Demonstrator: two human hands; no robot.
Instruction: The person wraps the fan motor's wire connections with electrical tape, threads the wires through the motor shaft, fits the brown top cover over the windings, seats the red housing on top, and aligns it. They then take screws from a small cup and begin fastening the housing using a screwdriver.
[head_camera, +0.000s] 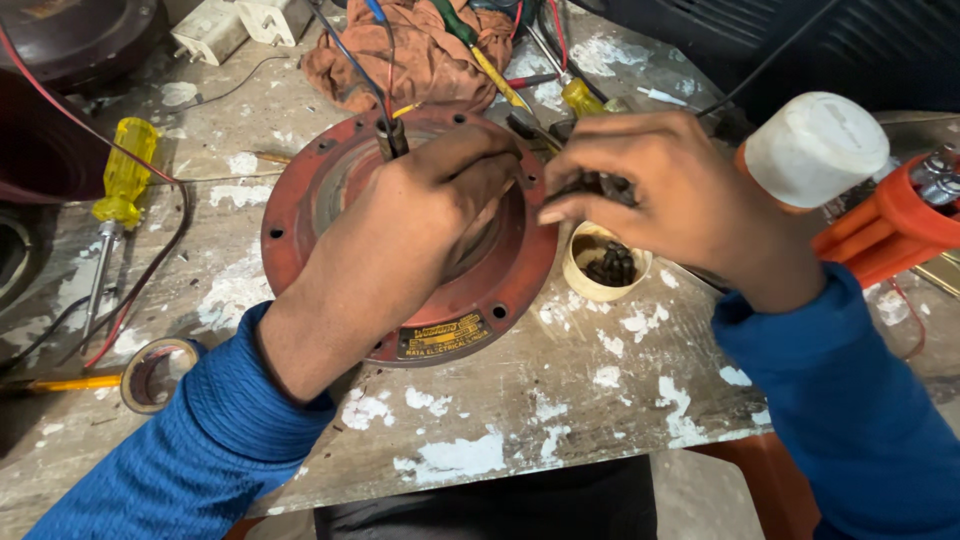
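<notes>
Left hand over red motor cover

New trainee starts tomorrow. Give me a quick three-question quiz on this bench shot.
1. True or false: the left hand rests on the red round metal cover.
2. What lies in the small cream cup below the right hand? A) dark screws B) coins C) water
3. What colour is the handle of the screwdriver at the left of the bench?

Key:
1. True.
2. A. Small dark screws fill the cup, and the right hand pinches dark pieces above it.
3. Yellow.
</notes>
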